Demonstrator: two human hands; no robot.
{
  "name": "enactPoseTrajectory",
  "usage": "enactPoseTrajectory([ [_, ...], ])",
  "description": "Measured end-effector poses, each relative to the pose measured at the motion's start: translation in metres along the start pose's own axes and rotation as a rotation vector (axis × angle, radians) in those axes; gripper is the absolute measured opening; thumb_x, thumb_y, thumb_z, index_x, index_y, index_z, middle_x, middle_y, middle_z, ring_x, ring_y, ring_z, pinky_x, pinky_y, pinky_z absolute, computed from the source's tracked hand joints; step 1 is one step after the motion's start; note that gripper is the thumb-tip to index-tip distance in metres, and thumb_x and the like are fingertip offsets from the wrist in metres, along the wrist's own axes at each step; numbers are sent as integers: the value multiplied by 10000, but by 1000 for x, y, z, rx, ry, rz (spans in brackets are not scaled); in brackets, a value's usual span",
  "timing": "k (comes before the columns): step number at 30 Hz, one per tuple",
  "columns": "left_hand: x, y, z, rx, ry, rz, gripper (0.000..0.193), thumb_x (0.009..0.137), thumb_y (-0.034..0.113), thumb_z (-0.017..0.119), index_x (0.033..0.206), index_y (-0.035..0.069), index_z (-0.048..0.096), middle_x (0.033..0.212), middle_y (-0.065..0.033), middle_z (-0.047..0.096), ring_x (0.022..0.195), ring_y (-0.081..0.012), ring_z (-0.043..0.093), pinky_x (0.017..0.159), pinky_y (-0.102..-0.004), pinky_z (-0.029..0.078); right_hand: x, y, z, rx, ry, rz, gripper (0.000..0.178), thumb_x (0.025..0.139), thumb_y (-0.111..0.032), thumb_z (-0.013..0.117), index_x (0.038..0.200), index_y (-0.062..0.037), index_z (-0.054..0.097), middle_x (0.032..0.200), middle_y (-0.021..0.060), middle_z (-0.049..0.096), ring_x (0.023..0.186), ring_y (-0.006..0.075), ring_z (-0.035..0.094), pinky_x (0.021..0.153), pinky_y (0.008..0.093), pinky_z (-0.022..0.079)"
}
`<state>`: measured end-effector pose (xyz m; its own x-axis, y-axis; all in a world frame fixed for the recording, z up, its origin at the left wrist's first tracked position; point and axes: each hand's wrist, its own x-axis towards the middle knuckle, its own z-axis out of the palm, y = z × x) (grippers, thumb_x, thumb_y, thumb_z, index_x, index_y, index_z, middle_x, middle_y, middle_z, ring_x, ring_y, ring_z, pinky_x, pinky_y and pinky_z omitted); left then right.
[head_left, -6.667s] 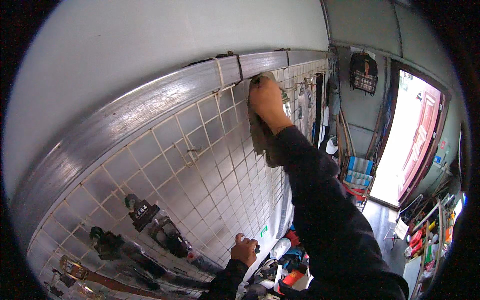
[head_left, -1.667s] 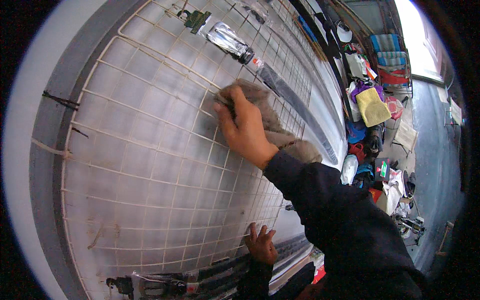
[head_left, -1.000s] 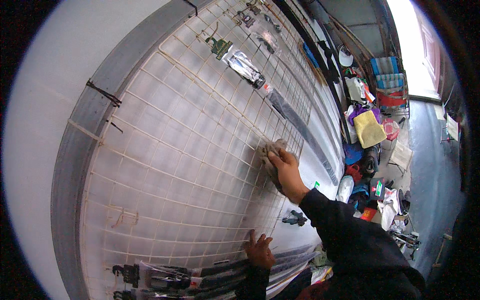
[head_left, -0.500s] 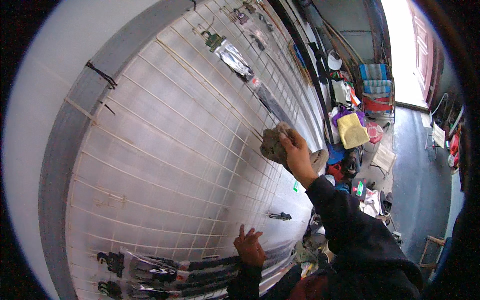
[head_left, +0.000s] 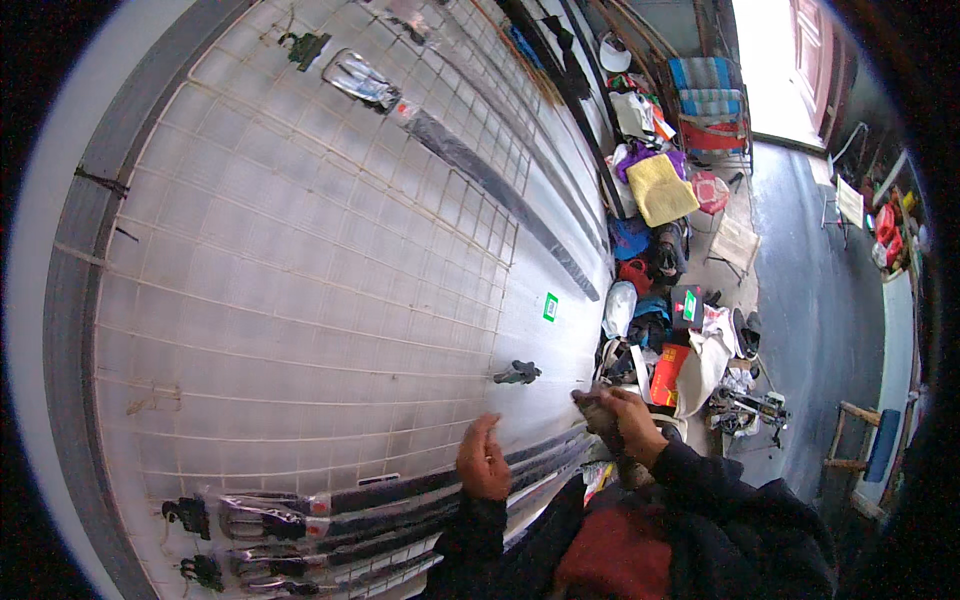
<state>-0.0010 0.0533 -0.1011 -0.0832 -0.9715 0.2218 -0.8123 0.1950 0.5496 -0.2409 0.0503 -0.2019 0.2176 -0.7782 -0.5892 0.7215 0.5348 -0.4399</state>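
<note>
My right hand (head_left: 634, 424) is closed around a crumpled grey-brown cloth (head_left: 603, 418), held in front of my body and apart from the wire grid (head_left: 300, 330). My left hand (head_left: 483, 462) holds nothing; its fingers point up, loosely bent, just above the packaged belts (head_left: 400, 490) at the grid's lower edge. Those dark belts hang in clear plastic from black hangers (head_left: 187, 516). Another belt (head_left: 500, 195) in clear plastic lies along the grid's upper part, near a dark green clip hanger (head_left: 303, 48). A small dark clip (head_left: 517, 373) sits on the pale panel.
Right of the panel is a heap of bags, shoes and clothes, with a yellow cushion-like piece (head_left: 660, 190) and a red packet (head_left: 668, 375). A striped folding chair (head_left: 708, 100) stands by the bright doorway. Small stools (head_left: 735, 245) stand along the dark floor (head_left: 800, 300).
My right hand has come down and away from the grid with the cloth, toward my body. The left hand has risen slightly and turned. The whole view has shifted.
</note>
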Motion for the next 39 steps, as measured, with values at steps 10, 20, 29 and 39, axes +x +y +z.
enactPoseTrajectory([
  [10, -44, 61, 65, -413, -443, -305, 400, 1075, 272, 481, 1424, 78, 484, 973, -137, 757, 701, -217, 674, 668, -379, 553, -44, -31, 33, 175, -107, -210, 284, 1038, -160, 582, 1268, 7, 589, 1121, 116, 675, 888, 197, 644, 759, 342, 559],
  [20, -52, 66, 78, -186, -551, -256, 509, 984, 556, 576, 1169, 92, 673, 1022, -195, 736, 943, -427, 707, 798, -498, 551, -56, -23, 29, 155, -67, -270, 307, 1056, -175, 537, 1323, -29, 581, 1133, 57, 655, 947, 166, 626, 819, 317, 539],
  [29, -46, 75, 68, -264, -432, -261, 412, 954, 384, 651, 1197, 52, 662, 1051, -206, 736, 977, -362, 728, 825, -448, 565, -53, -16, 9, 144, -127, -248, 355, 974, -34, 577, 1328, -53, 552, 1162, 83, 642, 1024, 212, 629, 876, 340, 541],
  [39, -31, 98, 37, -225, -463, 9, 396, 997, 306, 623, 1235, -10, 635, 1162, -267, 695, 1002, -414, 712, 848, -458, 563, -12, 42, -49, -661, -475, -275, 359, 1030, -112, 547, 1371, -1, 551, 1367, 119, 612, 1183, 237, 608, 1037, 353, 494],
])
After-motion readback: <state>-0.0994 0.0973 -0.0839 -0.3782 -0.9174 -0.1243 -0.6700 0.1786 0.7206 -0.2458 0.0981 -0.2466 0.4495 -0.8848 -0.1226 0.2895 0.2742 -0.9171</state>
